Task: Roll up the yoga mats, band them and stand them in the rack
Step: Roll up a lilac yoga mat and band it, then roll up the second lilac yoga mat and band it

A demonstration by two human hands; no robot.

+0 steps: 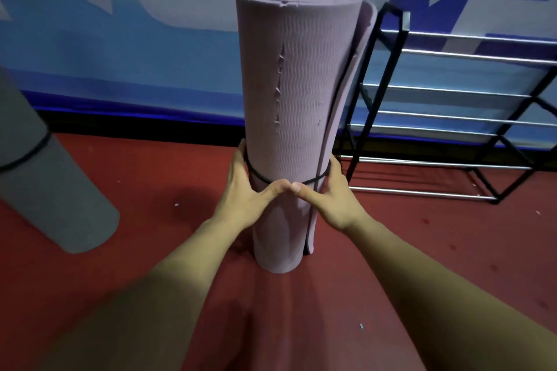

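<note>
Lilac yoga mat [295, 93]: rolled, upright on the red floor [422, 250], just left of the rack [376, 99].
Black band [259, 177]: circles the roll low down, just above my thumbs.
Left grip: my left hand [244, 193] wraps the roll's left side.
Right grip: my right hand [334, 199] wraps its right side; thumb tips touch in front.
Grey mat [60, 190]: banded, tilted, well left.

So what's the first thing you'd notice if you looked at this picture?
The big purple mat, rolled up and standing tall in the middle of the red floor. The left hand and right hand grip it low down, right where a thin black band goes round it. A rolled grey mat is at the left, and a black rack with silver bars at the right.
</note>
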